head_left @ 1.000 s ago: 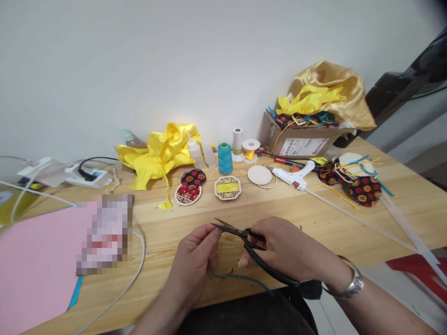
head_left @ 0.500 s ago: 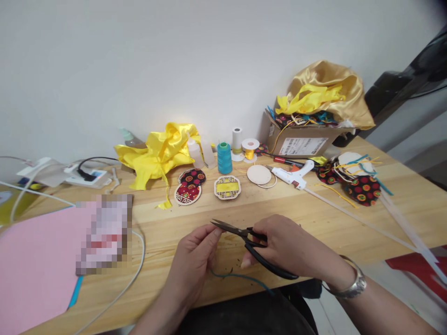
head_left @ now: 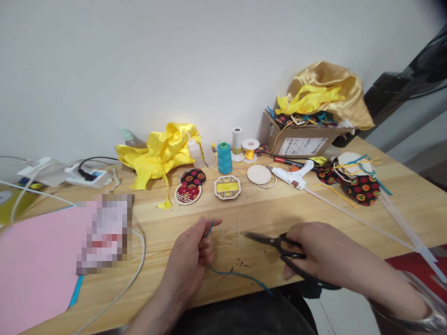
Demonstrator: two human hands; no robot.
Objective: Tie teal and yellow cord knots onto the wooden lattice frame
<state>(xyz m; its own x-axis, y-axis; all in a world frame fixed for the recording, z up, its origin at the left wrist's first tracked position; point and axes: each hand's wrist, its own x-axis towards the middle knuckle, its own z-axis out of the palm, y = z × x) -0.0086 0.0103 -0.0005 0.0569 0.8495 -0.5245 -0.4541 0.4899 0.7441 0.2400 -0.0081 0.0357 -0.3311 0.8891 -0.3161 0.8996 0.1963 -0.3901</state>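
Observation:
My left hand (head_left: 190, 253) is closed on a teal cord (head_left: 240, 274), with a short end poking up by the thumb and index finger. From below the hand the cord's long tail runs right, over the table edge. My right hand (head_left: 317, 251) grips black-handled scissors (head_left: 279, 244), their blades pointing left toward the left hand but apart from it; they are slightly blurred. Behind the hands lie an octagonal wooden lattice piece with yellow fabric (head_left: 227, 187) and a gourd-shaped piece with dark patterned fabric (head_left: 190, 186). A teal thread cone (head_left: 225, 159) stands behind them.
A white glue gun (head_left: 295, 174) lies at centre right, its long stick reaching toward the right edge. A cardboard box (head_left: 302, 142) heaped with fabric stands behind it. Yellow satin (head_left: 160, 151) and a power strip (head_left: 87, 176) are at back left, pink sheets (head_left: 38, 265) at front left.
My right hand and the scissors have moved right, away from my left hand. The left index finger now extends, and the short cord end shows above the thumb.

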